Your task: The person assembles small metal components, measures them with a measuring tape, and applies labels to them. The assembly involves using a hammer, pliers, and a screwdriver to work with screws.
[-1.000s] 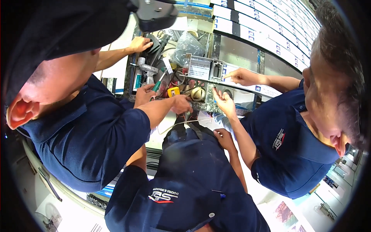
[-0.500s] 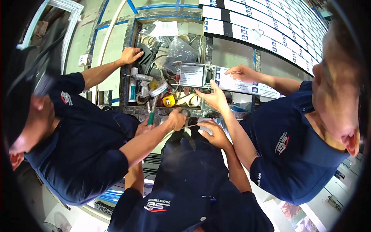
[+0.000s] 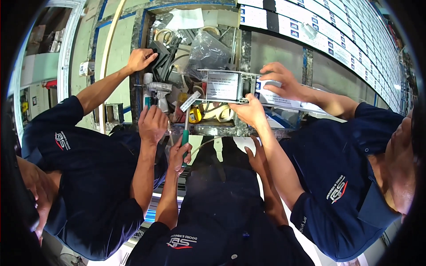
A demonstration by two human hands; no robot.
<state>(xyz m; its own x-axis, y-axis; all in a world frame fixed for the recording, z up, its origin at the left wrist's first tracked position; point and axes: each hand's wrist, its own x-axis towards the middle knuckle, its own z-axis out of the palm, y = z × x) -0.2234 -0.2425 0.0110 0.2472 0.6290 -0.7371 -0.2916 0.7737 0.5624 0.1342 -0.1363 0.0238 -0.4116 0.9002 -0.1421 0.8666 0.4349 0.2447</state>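
My left hand (image 3: 179,153) is wrapped round the green handle of a hammer (image 3: 185,135). Its metal shaft points away from me, and its pale head (image 3: 191,101) is over the tool-filled tray. My right hand (image 3: 256,155) hangs low by my right side, fingers apart, holding nothing visible. Ahead of it, a co-worker on the right has one hand (image 3: 251,111) at the end of a white-filmed metal profile (image 3: 290,98) and the other hand (image 3: 282,82) over it. A short, open-ended profile piece (image 3: 222,86) adjoins that end.
A left co-worker's hand (image 3: 153,125) is close to my hammer; the other (image 3: 141,60) rests at the tray's far left. The tray holds a yellow tape measure (image 3: 195,115), tape rolls (image 3: 225,113), a grey air tool (image 3: 162,94) and a plastic bag (image 3: 208,53). Long profiles (image 3: 284,29) lie back right.
My left hand has shifted right and up with the hammer. My right hand has drawn back from the thin pale cord. The left co-worker's nearer hand has moved left, away from the cord.
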